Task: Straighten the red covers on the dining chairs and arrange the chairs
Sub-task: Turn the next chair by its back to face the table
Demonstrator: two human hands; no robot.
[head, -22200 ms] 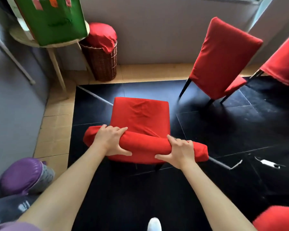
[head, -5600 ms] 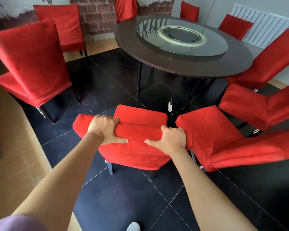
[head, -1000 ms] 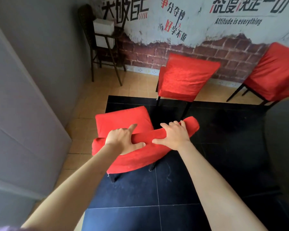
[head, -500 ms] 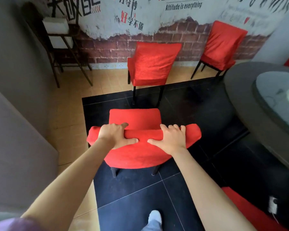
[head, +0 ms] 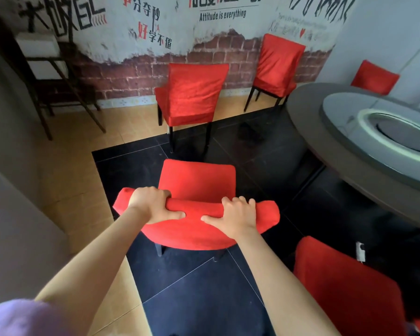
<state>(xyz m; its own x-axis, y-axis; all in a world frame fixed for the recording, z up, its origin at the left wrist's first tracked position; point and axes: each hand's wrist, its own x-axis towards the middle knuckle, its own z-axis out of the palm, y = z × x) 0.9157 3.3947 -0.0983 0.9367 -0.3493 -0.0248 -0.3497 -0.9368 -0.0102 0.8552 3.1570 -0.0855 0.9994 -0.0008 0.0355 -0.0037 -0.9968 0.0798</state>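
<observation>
A dining chair with a red cover (head: 197, 183) stands on the black floor tiles just in front of me, its seat facing away. My left hand (head: 153, 204) is closed over the left part of the backrest's top edge. My right hand (head: 235, 215) grips the same edge further right, thumb on the near side. A second red-covered chair (head: 192, 93) stands beyond it with its back toward me. A third red chair (head: 277, 64) is by the brick wall. Another red cover (head: 344, 287) fills the lower right.
A round dark table (head: 325, 132) with a glass turntable (head: 378, 127) sits at the right, a red chair (head: 374, 77) behind it. A dark metal stand (head: 58, 76) holding a white box stands at the left wall. Grey wall panels run along the left.
The chair in my hands has swung to face the table side more squarely. My view has turned right, bringing the round table and the chair at the lower right into view.
</observation>
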